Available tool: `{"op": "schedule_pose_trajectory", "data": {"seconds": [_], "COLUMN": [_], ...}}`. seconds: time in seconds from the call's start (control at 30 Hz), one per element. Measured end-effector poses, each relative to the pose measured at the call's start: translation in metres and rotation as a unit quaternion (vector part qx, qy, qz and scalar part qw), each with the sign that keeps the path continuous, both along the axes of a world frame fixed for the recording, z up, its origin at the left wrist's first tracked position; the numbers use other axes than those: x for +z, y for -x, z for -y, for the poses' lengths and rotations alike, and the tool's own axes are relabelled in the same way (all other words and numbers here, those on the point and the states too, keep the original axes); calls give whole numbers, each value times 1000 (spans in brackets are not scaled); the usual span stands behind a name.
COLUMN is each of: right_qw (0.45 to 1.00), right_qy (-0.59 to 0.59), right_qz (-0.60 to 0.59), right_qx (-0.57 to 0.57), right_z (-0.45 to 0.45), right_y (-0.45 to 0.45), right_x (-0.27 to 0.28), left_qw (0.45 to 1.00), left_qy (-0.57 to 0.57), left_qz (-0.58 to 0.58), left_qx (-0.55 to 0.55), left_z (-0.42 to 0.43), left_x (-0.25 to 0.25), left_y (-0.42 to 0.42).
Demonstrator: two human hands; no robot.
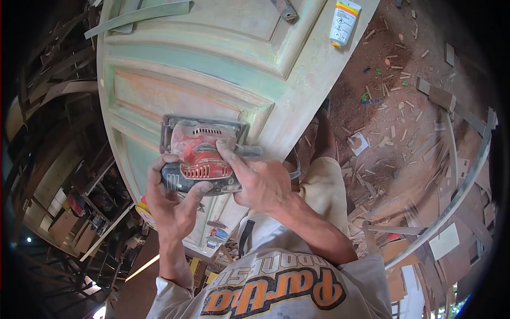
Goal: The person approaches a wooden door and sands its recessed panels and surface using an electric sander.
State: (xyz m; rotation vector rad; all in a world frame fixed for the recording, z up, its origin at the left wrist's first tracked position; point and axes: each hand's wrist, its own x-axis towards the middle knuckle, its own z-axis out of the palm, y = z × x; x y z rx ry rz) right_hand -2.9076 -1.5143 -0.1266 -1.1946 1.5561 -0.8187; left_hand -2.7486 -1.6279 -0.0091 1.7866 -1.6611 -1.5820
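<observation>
A dusty red-and-black electric sander (206,159) sits between the two hands, straight ahead of the person's torso and over the near part of a panelled door (199,69). Its vented black side runs roughly crosswise, from one hand to the other, while its dark, flat base plate (166,133) shows along the far side, away from the person. The left hand (174,212) grips the left end, fingers curled round the black housing and thumb against the near edge. The right hand (265,183) clasps the right end, with one digit laid on the red casing. Neither hand is nearer: both touch the sander. The machine looks tilted, and whether its plate meets the door cannot be told from this angle.

On the door's right edge, well beyond the right hand, lies a white tube (345,24) with a yellow cap. A pale green strip (141,17) lies across the far left part. To the right, wood scraps litter the reddish floor (390,114).
</observation>
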Motion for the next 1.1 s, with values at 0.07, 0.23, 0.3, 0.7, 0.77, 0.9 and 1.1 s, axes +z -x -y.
{"op": "schedule_pose_trajectory", "data": {"seconds": [0.07,0.23,0.3,0.7,0.77,0.9,1.1], "right_qw": [1000,999,998,994,971,949,922], "right_qy": [-13,-37,-47,22,64,5,76], "right_qz": [9,7,-2,91,180,279,361], "right_qx": [10,35,43,-53,-143,-149,-113], "right_z": [1,11,13,7,3,-3,-10], "right_y": [0,5,5,-31,-53,-99,-141], "right_x": [1,7,9,35,49,72,92], "left_qw": [1000,1000,1000,985,985,984,989], "left_qy": [-8,-16,-18,143,140,136,95], "left_qz": [10,6,1,22,65,105,111], "left_qx": [2,4,8,97,83,47,-30], "left_z": [3,12,15,-9,-36,-65,-37], "left_x": [2,-2,-4,26,36,45,76], "left_y": [1,-3,-5,4,0,-1,-7]}}
